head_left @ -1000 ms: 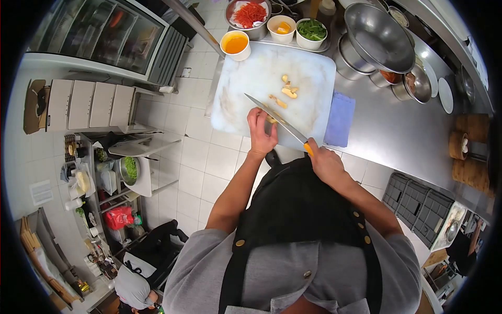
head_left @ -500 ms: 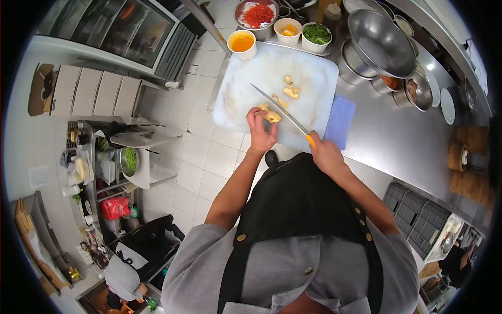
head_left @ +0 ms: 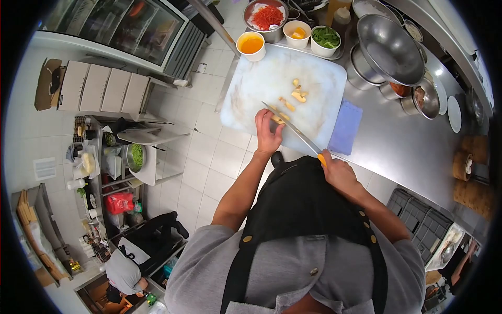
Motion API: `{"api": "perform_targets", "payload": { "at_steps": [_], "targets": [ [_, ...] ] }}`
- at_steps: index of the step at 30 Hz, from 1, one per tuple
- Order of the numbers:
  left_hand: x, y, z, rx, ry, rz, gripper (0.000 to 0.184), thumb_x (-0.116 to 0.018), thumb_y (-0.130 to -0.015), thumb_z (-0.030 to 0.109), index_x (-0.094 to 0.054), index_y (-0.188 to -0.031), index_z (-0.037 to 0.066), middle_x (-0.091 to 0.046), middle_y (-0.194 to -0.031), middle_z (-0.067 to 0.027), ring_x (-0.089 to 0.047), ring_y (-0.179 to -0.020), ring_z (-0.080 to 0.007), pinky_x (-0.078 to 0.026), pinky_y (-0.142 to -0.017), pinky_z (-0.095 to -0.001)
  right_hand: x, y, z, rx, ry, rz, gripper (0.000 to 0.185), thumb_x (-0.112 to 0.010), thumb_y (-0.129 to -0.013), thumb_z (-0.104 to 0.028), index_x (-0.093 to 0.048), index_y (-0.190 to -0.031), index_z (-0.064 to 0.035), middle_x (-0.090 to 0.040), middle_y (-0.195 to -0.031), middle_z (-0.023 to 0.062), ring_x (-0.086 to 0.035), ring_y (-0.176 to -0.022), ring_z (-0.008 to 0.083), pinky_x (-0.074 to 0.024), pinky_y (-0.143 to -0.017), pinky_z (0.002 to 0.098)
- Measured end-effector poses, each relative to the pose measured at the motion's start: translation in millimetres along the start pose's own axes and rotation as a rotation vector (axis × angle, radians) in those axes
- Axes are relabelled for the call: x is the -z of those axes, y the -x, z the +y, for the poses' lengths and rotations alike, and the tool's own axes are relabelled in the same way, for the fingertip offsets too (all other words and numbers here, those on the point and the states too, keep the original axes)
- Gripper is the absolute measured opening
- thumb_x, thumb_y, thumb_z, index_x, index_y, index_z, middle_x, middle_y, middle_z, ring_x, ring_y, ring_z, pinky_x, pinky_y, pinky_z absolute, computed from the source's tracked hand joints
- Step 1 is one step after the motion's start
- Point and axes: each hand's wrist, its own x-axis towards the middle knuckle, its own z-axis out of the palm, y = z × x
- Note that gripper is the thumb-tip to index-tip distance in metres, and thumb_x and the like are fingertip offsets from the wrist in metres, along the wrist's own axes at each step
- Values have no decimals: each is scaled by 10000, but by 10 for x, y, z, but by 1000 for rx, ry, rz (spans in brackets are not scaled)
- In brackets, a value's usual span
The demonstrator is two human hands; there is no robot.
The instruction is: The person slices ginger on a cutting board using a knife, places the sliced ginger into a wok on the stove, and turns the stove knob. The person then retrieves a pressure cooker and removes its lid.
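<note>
- Knife (head_left: 298, 131) has come toward the body since the last frame: blade was clear of the ginger piece (head_left: 279, 119), now crosses over it.
- Hands?
- Right hand (head_left: 341, 174): fingers wrapped round the orange handle, closed grip. Left hand (head_left: 268, 136): bent fingers at the left end of the ginger piece, thumb spread off to the side. Can't tell if it's pinched or only pressed down.
- Blade touching?
- Can't tell from above. Tip points up-left, past the left fingertips.
- Where's the piece?
- On the white cutting board (head_left: 251, 94), near edge, partly under the blade. Cut pieces (head_left: 299, 97) lie loose just beyond, toward the middle.
- Around the board?
- Blue cloth (head_left: 346, 128) flat on the steel counter (head_left: 397, 123), just beside the right edge. Far edge, left to right: cup (head_left: 253, 56) of orange liquid, white bowl (head_left: 296, 43) with something yellow, white bowl of green leaves (head_left: 326, 36). Metal bowl (head_left: 275, 36) of red shreds behind those. Big steel bowl (head_left: 389, 47) tilted on pots, far right.
- Anyone else?
- Another person (head_left: 123, 275) in a grey top, lower left, well apart.
</note>
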Motion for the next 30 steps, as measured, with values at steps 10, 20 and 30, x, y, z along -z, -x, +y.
{"api": "perform_targets", "payload": {
  "at_steps": [10, 20, 30],
  "targets": [
    [-6, 25, -23, -16, -30, 32, 564, -735, -668, -4, -466, -1164, -5, -438, -1210, -217, -429, -1137, -398, -374, -982, -449, -209, -1000, -294, 80, 172, 49, 414, -472, -862, -59, -385, -1260, 16, -652, -808, 237, -669, -773, 385, -541, -650, 475],
    [93, -9, 159, 32, -196, -67, 530, -767, -683, 127, -520, -1144, 45, -423, -1153, -203, -421, -1094, -380, -374, -944, -451, 118, -708, 212, -42, 77, 57, 322, -513, -899, -141, -429, -1204, -79, -639, -757, 224, -642, -702, 402, -512, -616, 504],
    [60, 256, 116, 112, 13, 102, 482, -740, -725, 145, -509, -1132, 29, -391, -1185, -210, -434, -1090, -381, -400, -923, -448, 16, -345, 300, 122, 22, 103, 369, -582, -886, -204, -447, -1220, -128, -643, -789, 198, -623, -729, 419, -494, -651, 520]
  ]
}}
